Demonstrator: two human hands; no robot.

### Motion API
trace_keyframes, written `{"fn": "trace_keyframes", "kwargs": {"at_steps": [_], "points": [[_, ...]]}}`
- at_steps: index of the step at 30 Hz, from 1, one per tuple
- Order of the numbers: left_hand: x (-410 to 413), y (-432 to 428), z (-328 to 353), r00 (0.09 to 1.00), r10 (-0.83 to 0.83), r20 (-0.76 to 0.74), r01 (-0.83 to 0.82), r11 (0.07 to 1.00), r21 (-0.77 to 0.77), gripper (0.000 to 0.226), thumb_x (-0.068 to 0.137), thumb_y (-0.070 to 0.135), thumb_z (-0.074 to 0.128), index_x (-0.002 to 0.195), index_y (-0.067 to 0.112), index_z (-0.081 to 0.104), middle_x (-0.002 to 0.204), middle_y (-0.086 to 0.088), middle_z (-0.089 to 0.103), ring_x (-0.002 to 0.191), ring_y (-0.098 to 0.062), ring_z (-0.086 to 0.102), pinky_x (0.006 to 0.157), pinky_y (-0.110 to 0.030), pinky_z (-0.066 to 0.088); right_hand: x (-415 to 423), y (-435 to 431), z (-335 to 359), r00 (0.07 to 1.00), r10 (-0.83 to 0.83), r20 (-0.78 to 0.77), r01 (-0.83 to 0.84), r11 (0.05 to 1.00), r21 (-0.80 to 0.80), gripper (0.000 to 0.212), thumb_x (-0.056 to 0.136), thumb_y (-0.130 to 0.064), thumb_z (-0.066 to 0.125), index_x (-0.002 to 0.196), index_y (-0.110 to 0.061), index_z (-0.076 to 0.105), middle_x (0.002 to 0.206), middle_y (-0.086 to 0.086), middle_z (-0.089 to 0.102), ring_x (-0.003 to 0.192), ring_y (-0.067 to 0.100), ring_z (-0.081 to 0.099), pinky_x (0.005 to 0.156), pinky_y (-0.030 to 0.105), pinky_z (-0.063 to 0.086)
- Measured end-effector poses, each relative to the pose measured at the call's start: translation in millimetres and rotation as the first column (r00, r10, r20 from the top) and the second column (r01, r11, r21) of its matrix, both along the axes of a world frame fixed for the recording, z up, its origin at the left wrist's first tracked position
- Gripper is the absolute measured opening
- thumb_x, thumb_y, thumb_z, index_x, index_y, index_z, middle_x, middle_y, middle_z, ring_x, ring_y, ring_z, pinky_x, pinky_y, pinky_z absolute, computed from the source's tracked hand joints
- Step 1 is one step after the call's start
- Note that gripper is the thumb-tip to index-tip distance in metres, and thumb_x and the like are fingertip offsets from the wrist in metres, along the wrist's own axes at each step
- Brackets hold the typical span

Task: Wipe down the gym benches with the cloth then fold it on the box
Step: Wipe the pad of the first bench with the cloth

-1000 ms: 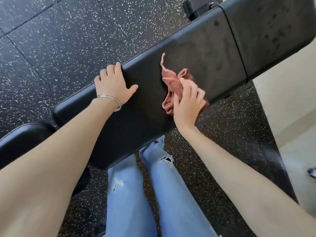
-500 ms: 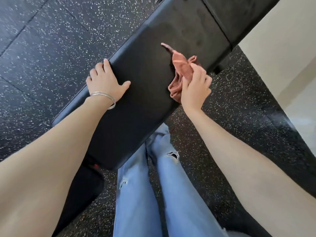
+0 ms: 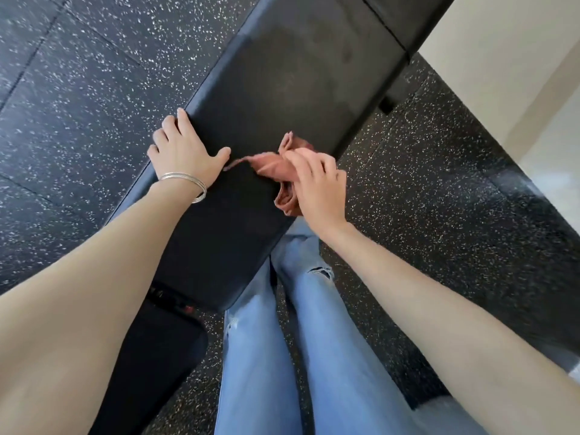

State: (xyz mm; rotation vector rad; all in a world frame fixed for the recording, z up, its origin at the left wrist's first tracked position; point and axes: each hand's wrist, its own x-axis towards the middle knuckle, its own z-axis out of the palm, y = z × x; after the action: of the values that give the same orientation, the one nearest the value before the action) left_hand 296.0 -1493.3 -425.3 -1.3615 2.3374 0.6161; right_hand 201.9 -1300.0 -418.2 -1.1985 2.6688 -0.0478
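The right hand (image 3: 317, 186) has its grip closed on one rust-coloured cloth (image 3: 276, 169), bunched against the black padded tabletop (image 3: 282, 73) of the gym bench, near its right edge. A thin tail of the cloth trails left from the grip, ending just beside the thumb of the left hand (image 3: 183, 149). The left hand lies flat, grip released, palm down on the tabletop's left edge, fingers over the rim; thin silver bangles (image 3: 188, 183) circle its wrist. Below the grip stand two legs in light blue ripped jeans (image 3: 314, 309). Beyond, a seam separates a second pad (image 3: 405, 14). The floor (image 3: 94, 89) is black speckled rubber tile; right of the grip a pale wall (image 3: 502, 58) rises.
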Motion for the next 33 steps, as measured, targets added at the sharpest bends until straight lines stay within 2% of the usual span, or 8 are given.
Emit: {"fn": "trace_keyframes", "kwargs": {"at_steps": [6, 9, 13, 16, 21, 27, 30, 33], "points": [[-4, -1, -4, 1.000, 0.003, -0.017, -0.003, 1.000, -0.009, 0.095, 0.081, 0.054, 0.060, 0.148, 0.004, 0.015, 0.149, -0.018, 0.028, 0.133, -0.040, 0.030, 0.108, -0.053, 0.027, -101, -56, -6, 0.805, -0.581, 0.119, 0.590, 0.806, -0.053, 0.039, 0.094, -0.024, 0.054, 0.131, -0.029, 0.043, 0.136, -0.009, 0.044, 0.122, 0.021, 0.037, 0.090, 0.047, 0.038], [-8, -3, -8, 1.000, 0.016, -0.017, -0.016, 1.000, -0.024, 0.096, 0.080, 0.055, 0.060, 0.148, 0.004, 0.015, 0.148, -0.019, 0.030, 0.132, -0.041, 0.031, 0.107, -0.053, 0.028, -77, -60, -5, 0.836, -0.544, 0.070, 0.548, 0.833, -0.075, 0.042, 0.092, -0.025, 0.055, 0.133, -0.030, 0.043, 0.137, -0.009, 0.044, 0.122, 0.021, 0.038, 0.087, 0.044, 0.038], [-15, -7, -10, 0.999, 0.031, -0.028, -0.031, 0.999, -0.013, 0.093, 0.083, 0.055, 0.057, 0.148, 0.004, 0.015, 0.147, -0.018, 0.030, 0.132, -0.041, 0.032, 0.106, -0.053, 0.028, -29, -26, -3, 0.980, -0.179, 0.088, 0.182, 0.983, -0.023, 0.048, 0.088, -0.020, 0.055, 0.134, -0.029, 0.045, 0.139, -0.010, 0.046, 0.123, 0.020, 0.041, 0.085, 0.040, 0.036], [-24, -10, -8, 0.999, 0.044, -0.024, -0.043, 0.999, 0.006, 0.091, 0.084, 0.053, 0.055, 0.149, 0.005, 0.014, 0.147, -0.018, 0.031, 0.132, -0.040, 0.032, 0.106, -0.052, 0.028, -45, -10, -4, 0.998, 0.002, 0.063, -0.002, 1.000, -0.001, 0.047, 0.086, -0.015, 0.050, 0.132, -0.026, 0.050, 0.136, -0.007, 0.050, 0.119, 0.024, 0.047, 0.080, 0.040, 0.038], [-44, -10, -5, 0.998, 0.052, -0.028, -0.051, 0.999, 0.017, 0.088, 0.086, 0.052, 0.054, 0.149, 0.005, 0.014, 0.147, -0.019, 0.030, 0.133, -0.039, 0.031, 0.106, -0.052, 0.027, -139, -29, -7, 0.983, -0.184, 0.008, 0.184, 0.983, -0.009, 0.043, 0.090, -0.016, 0.051, 0.131, -0.028, 0.047, 0.139, -0.005, 0.045, 0.122, 0.026, 0.041, 0.082, 0.043, 0.038], [-75, -17, -4, 0.997, 0.080, -0.017, -0.080, 0.996, 0.043, 0.084, 0.087, 0.050, 0.054, 0.149, 0.007, 0.017, 0.145, -0.019, 0.031, 0.130, -0.040, 0.033, 0.106, -0.052, 0.028, -199, -98, -17, 0.846, -0.532, -0.032, 0.529, 0.846, -0.069, 0.041, 0.092, -0.013, 0.047, 0.130, -0.027, 0.045, 0.134, -0.002, 0.045, 0.119, 0.026, 0.040, 0.087, 0.045, 0.039], [-97, -16, -2, 0.994, 0.104, -0.031, -0.102, 0.994, 0.046, 0.083, 0.086, 0.051, 0.054, 0.148, 0.008, 0.019, 0.145, -0.019, 0.032, 0.129, -0.041, 0.033, 0.106, -0.052, 0.028, -182, -86, -13, 0.949, -0.301, -0.093, 0.304, 0.953, 0.014, 0.043, 0.093, -0.018, 0.047, 0.134, -0.026, 0.042, 0.139, -0.003, 0.043, 0.121, 0.027, 0.040, 0.082, 0.042, 0.036], [-115, -18, -1, 0.992, 0.124, -0.023, -0.123, 0.991, 0.050, 0.084, 0.086, 0.051, 0.054, 0.148, 0.008, 0.018, 0.146, -0.019, 0.031, 0.130, -0.041, 0.032, 0.107, -0.052, 0.027, -183, -56, -4, 0.975, 0.221, 0.023, -0.222, 0.973, 0.064, 0.048, 0.085, -0.014, 0.054, 0.132, -0.023, 0.048, 0.136, 0.001, 0.050, 0.119, 0.030, 0.046, 0.079, 0.045, 0.040]]}}
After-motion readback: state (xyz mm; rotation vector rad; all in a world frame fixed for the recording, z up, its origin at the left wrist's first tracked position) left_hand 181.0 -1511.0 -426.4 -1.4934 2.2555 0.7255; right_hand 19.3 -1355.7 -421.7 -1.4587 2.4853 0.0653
